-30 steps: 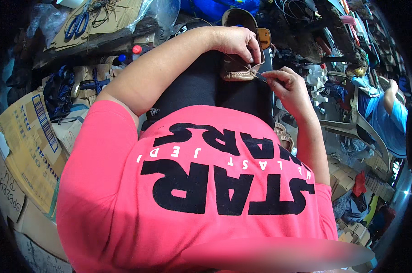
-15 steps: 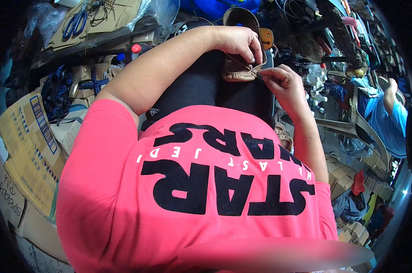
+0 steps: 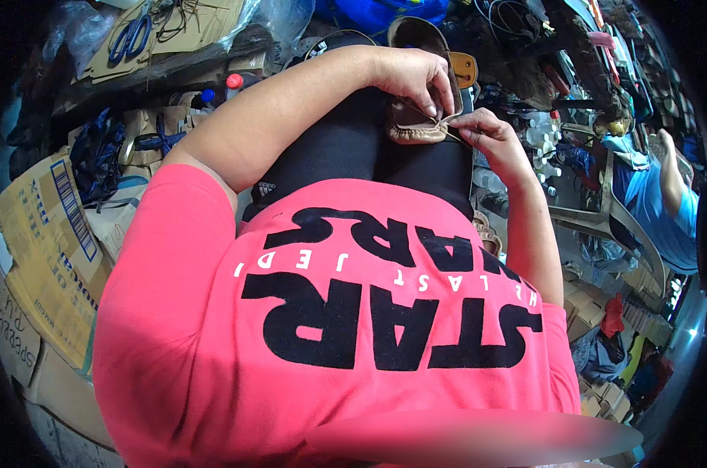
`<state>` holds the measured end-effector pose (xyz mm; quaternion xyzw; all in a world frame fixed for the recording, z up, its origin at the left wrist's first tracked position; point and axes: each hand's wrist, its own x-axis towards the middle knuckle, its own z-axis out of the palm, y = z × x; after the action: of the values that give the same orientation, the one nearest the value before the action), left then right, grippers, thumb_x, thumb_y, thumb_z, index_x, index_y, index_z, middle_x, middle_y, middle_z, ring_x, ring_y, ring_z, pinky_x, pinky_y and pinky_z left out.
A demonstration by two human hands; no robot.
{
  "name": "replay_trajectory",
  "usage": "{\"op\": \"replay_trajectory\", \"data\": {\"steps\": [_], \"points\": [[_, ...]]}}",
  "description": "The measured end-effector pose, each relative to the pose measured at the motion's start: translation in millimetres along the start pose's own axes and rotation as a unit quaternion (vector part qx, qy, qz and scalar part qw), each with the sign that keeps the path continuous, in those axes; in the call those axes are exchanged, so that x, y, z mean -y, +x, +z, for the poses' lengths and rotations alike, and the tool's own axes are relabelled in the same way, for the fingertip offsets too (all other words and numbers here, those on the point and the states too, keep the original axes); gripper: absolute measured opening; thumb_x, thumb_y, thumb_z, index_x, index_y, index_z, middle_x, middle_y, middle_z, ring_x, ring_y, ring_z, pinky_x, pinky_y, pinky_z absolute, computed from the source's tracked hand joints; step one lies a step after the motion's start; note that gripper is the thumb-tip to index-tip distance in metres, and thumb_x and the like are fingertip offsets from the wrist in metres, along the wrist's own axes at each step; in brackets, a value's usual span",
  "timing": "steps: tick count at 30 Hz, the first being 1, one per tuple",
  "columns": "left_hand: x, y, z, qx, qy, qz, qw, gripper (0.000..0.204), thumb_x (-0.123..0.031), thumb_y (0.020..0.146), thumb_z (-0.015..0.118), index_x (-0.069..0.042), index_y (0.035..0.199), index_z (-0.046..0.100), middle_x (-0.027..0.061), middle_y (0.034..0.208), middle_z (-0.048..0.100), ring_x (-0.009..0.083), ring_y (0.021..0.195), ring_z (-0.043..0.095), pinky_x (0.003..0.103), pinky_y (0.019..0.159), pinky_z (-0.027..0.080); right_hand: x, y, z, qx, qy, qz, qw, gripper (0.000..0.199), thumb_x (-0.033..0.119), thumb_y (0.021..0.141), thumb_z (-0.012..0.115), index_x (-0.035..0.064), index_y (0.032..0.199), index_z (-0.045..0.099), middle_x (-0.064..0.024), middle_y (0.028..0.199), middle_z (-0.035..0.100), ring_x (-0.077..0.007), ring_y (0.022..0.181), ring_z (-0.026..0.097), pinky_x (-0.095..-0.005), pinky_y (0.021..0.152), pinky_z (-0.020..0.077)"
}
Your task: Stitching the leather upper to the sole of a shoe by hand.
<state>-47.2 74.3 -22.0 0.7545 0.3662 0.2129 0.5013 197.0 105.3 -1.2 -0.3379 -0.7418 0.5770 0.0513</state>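
Seen from the head camera, a person in a bright pink shirt (image 3: 345, 312) with large black lettering works a tan leather shoe (image 3: 419, 117) held on a lap covered in black cloth (image 3: 345, 152).

The left hand (image 3: 412, 74) reaches in from the upper left on a bent forearm, palm down, draped over the shoe's near end; its fingers (image 3: 431, 97) are pressed together and curled down onto the leather edge. The right hand (image 3: 486, 134) comes up from the lower right, wrist cocked, its fingers (image 3: 458, 125) pinching something thin at the shoe's rim; what exactly they pinch is too small to tell. The two hands nearly meet at that spot.

The shoe lies with its long axis running away from the person, its far end pointing toward the top of the frame, its opening facing up, the near end rounded and creased under the hands.

At the left edge stand flattened tan cardboard boxes (image 3: 41, 249), one carrying a blue striped label. Above them, a sheet of cardboard (image 3: 174, 35) holds blue-handled scissors (image 3: 131, 39). A small bottle with a red cap (image 3: 234, 82) stands just beyond the left forearm. At the right, another person in a blue shirt (image 3: 665, 210) sits among heaped goods, and more brown boxes (image 3: 595, 300) are stacked lower right.
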Motion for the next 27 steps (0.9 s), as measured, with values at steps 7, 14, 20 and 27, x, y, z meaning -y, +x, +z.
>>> {"op": "replay_trajectory", "data": {"steps": [7,14,20,27], "points": [[-4.0,-1.9,1.5,-0.029,0.043,-0.008,0.999,0.027,-0.011,0.07,0.074,-0.011,0.097,0.072,0.0055,0.093,0.052,0.0206,0.092,0.052,0.031,0.082,0.043,7.5,5.3,25.0,-0.087,-0.124,-0.056,0.987,0.016,0.004,0.08,0.068,0.0058,0.096,0.07,-0.0047,0.084,0.059,-0.0128,0.079,0.058,-0.0254,0.074,0.0451],[-8.9,-41.6,9.0,-0.344,0.23,0.08,0.907,0.031,0.006,0.075,0.054,-0.008,0.102,0.064,0.0103,0.097,0.053,0.0253,0.094,0.056,0.035,0.082,0.047,17.6,-13.6,28.7,-0.129,-0.173,-0.131,0.968,0.016,0.004,0.077,0.069,0.0089,0.093,0.071,-0.0075,0.079,0.058,-0.0187,0.073,0.059,-0.0291,0.066,0.0461],[-30.9,-81.4,52.3,-0.339,0.197,-0.023,0.92,0.023,0.001,0.073,0.066,-0.011,0.093,0.07,0.0046,0.082,0.058,0.0206,0.073,0.061,0.033,0.069,0.048,14.5,-31.2,46.9,-0.174,-0.392,-0.162,0.889,0.03,0.01,0.079,0.065,0.0203,0.108,0.068,-0.0036,0.08,0.054,-0.0222,0.08,0.054,-0.0379,0.081,0.037],[-25.5,-74.9,64.8,-0.361,0.368,-0.047,0.856,0.01,-0.018,0.072,0.072,-0.017,0.082,0.071,-0.0012,0.073,0.053,0.0177,0.08,0.054,0.034,0.074,0.035,7.5,-24.1,33.4,-0.104,-0.201,-0.137,0.964,0.036,-0.002,0.079,0.062,0.0128,0.112,0.067,-0.0058,0.074,0.05,-0.0181,0.069,0.051,-0.0285,0.065,0.0426]]}}
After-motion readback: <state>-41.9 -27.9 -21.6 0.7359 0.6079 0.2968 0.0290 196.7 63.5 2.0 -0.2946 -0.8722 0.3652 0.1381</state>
